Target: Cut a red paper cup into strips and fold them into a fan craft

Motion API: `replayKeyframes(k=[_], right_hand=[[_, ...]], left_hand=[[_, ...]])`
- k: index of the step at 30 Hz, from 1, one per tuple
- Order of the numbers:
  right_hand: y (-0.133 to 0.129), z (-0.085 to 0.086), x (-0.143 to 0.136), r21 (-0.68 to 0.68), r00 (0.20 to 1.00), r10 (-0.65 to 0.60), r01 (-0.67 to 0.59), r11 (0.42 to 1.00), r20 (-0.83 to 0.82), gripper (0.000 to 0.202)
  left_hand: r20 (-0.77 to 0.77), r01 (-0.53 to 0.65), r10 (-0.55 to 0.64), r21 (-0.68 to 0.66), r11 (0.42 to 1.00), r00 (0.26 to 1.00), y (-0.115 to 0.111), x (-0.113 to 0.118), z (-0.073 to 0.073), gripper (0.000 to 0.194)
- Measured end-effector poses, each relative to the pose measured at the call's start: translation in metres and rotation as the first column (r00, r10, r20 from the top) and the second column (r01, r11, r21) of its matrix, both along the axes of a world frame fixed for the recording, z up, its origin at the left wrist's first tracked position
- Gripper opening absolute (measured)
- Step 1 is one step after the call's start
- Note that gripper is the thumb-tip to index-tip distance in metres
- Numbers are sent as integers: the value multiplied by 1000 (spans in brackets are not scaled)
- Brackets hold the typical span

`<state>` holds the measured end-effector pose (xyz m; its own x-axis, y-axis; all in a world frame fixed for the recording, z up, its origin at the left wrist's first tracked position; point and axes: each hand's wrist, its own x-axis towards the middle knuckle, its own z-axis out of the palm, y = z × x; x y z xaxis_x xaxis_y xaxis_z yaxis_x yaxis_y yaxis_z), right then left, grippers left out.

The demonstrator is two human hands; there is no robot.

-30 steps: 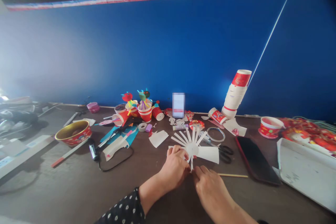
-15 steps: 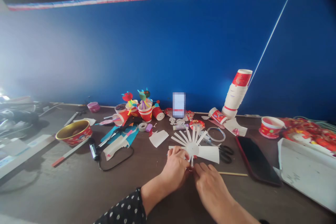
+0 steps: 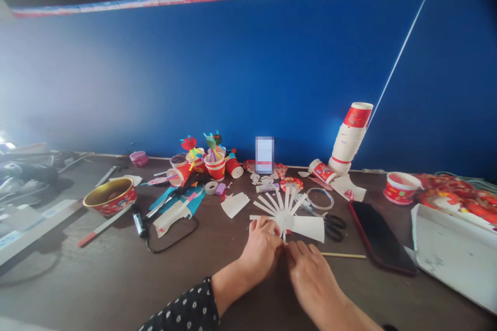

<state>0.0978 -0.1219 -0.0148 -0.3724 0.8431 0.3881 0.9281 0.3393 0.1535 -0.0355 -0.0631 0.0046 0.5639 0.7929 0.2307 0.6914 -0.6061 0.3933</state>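
One strip of the white cutout (image 3: 286, 221) is pinched by curled left hand (image 3: 264, 247) and right hand (image 3: 311, 270), seemingly being rolled; even pressure needed next.

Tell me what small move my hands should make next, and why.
I'd probably curl the near strip slightly toward the middle of the white paper cutout: the left hand and right hand seem to meet at that strip's end, while the far strips lie fanned out and straight, away from the fingers.
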Motion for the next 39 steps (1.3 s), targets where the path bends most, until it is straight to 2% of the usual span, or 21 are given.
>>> replayKeyframes(k=[7, 15, 18, 21, 27, 33, 36, 39], right_hand=[[-2, 11, 13, -49, 998, 6, -9, 999, -66, 24], [-2, -5, 3, 93, 997, 70, -71, 993, 12, 21], [0, -5, 2, 104, 997, 71, -72, 992, 21, 20], [2, -3, 2, 98, 998, 62, -63, 993, 12, 19], [5, -4, 2, 118, 998, 57, -55, 992, -17, 21], [4, -9, 5, 69, 1000, -7, 6, 998, 19, 26], [2, -10, 6, 56, 999, 9, -12, 998, 44, 30], [0, -11, 5, 72, 997, 23, -29, 997, 78, 35]], left_hand=[[-35, 41, -38, 62, 997, 999, 3, 0, -5, 17], [11, 15, -16, 95, 995, 1000, -2, -2, -5, 22], [27, -10, 8, 101, 995, 1000, -4, -3, -3, 16], [27, 20, -23, 118, 993, 999, -4, -3, -1, 15], [-56, 69, -63, 116, 991, 996, -2, -4, -2, 15], [-143, 114, -91, 161, 980, 986, -4, -3, -1, 18], [-155, 117, -85, 215, 969, 984, -4, -3, -3, 20], [-183, 123, -86, 204, 971, 979, -1, -3, -4, 19]])
